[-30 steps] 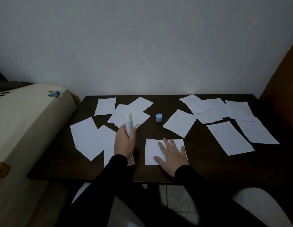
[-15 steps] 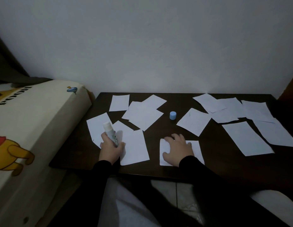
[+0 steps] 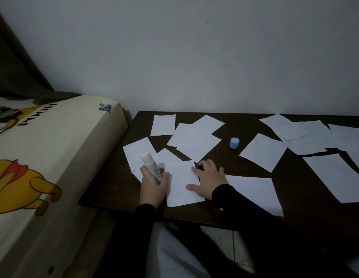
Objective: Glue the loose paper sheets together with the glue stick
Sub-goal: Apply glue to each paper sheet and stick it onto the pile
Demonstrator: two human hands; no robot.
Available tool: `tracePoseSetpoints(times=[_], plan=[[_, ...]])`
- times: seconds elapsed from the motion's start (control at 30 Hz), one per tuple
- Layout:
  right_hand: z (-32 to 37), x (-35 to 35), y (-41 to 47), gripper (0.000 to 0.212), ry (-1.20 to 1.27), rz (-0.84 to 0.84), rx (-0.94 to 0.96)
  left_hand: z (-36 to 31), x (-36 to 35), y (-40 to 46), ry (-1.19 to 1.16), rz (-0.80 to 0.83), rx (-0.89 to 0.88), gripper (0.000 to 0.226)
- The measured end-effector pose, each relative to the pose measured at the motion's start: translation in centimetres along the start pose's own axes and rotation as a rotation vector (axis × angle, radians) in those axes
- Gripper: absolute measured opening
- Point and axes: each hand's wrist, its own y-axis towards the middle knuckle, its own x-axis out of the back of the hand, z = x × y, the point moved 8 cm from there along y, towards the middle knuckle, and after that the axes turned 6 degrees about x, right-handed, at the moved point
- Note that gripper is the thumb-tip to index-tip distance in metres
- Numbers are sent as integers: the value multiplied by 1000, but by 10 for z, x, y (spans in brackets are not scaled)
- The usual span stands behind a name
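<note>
- My left hand (image 3: 153,186) grips the uncapped glue stick (image 3: 151,166) upright.
- My right hand (image 3: 207,180) presses fingers spread on a paper sheet (image 3: 181,183).
- A blue cap (image 3: 234,142) stands among scattered sheets on the dark table (image 3: 315,207).

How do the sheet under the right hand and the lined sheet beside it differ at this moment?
The sheet under the right hand is touched by the right hand, while the lined sheet lies untouched apart from a sleeve over its corner. The first looks blank; the second shows faint ruled lines. The first partly overlaps other sheets; the second lies alone. Both are white and flat on the dark table.
</note>
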Motion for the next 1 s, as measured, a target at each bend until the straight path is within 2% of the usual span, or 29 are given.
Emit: tracePoseSetpoints(times=[0.37,0.5,0.63,0.73,0.87,1.0], plan=[[-13,16,-11,49,106,-155,-105,3,0,3,5,10,-35,49],[-22,28,-15,45,449,-252,-149,0,1,0,20,17,-46,48],[-39,48,-23,56,855,-422,-198,-5,0,-3,45,27,-76,42],[-69,61,-32,54,857,-493,-255,-11,-2,-7,130,19,-88,40],[-111,65,-44,35,805,-507,-311,-31,-12,-12,196,16,-132,47],[-142,67,-46,37,717,-492,-334,-59,-46,-9,171,100,-169,51]])
